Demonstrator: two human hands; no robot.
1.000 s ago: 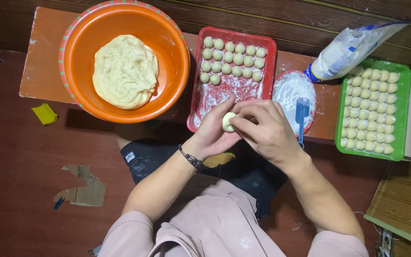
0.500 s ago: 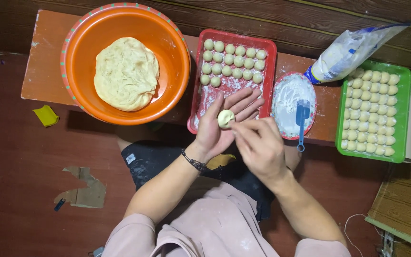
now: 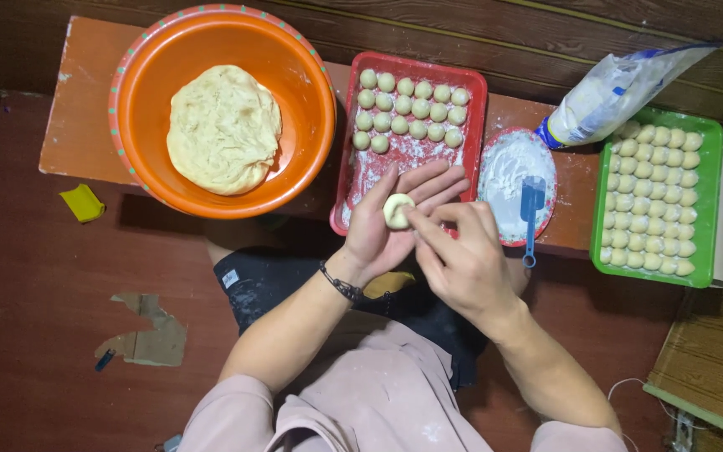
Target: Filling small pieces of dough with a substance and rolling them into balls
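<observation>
I see even, warm light from above; the orange bowl (image 3: pixel 294 100) shows soft glare on its inner wall. Shadows fall beneath the bench (image 3: pixel 77 109) onto the dim floor (image 3: pixel 35 335). Focus is sharp at center; the corners darken and the edges bend slightly.

White plastic bag (image 3: pixel 621 84) (blue label) above green tray (image 3: pixel 717 134)
</observation>
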